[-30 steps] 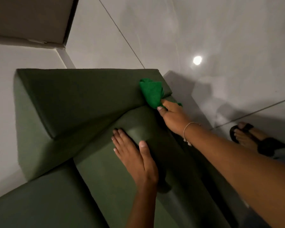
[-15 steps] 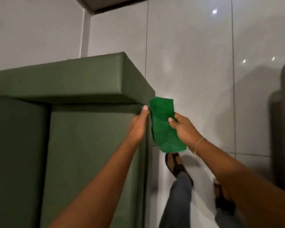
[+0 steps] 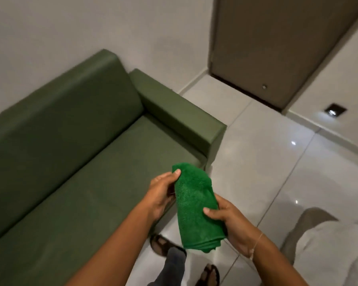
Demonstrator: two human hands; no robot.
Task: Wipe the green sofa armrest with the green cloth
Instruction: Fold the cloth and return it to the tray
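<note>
Closest to the person, the green cloth [image 3: 196, 205] hangs folded between both hands, held in the air over the front edge of the sofa seat [image 3: 103, 174] and touching nothing else. The left hand [image 3: 160, 194] pinches its upper corner, thumb pressed on top with the fingers curled behind; the right hand [image 3: 234, 223] is clamped on the lower half, thumb across the front. Sandalled feet [image 3: 163, 245] stand on the glossy floor [image 3: 277, 172] just below. The armrest [image 3: 180, 114] lies beyond, well apart from the cloth, so no wiping is under way. I'd guess the risk is a loose fold: if either grip slackens during refolding, the cloth could slip to the tiles and pick up grit, which would then smear across the smooth, matte upholstery. Farther back, the backrest [image 3: 56, 112] meets a plain pale wall [image 3: 91, 27], and a brown door [image 3: 277, 42] stands shut past the armrest, with a small recessed light [image 3: 335, 110] low in the wall beside it.
</note>
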